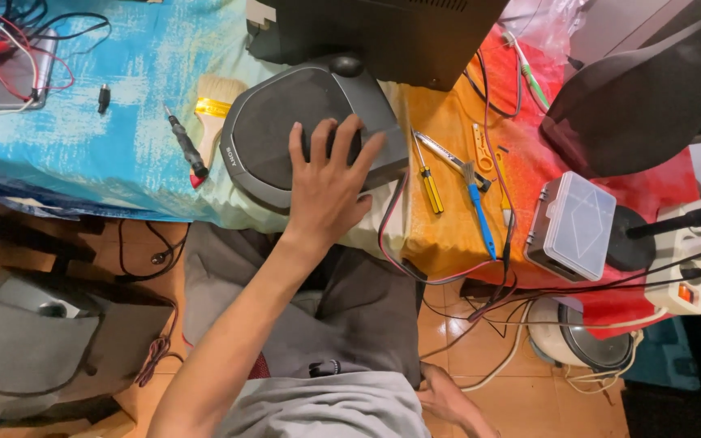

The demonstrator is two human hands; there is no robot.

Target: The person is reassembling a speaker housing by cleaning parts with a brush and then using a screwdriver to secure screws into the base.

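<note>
Resting on workbench cloth [66,154], blue at one end, orange-red at the other. Landmark: grey speaker [285,134], lying grille-up at the near edge, just below a black box [383,32].

Left hand [326,182] pressed flat on speaker's near right corner, fingers spread across grille and frame, palm past the edge; open, not wrapped round anything.

Right hand [448,401] well below speaker, by the lap, mostly out of frame; grip cannot be told.

Right of speaker, well apart: clear plastic parts box [571,225].

Left of speaker, just beside: paintbrush [214,109], then dark screwdriver [187,148].

Right of speaker, near: yellow-handled screwdriver [427,180], blue-handled tool [480,215].

Far left of speaker: phone [14,73] under red and black leads.
</note>
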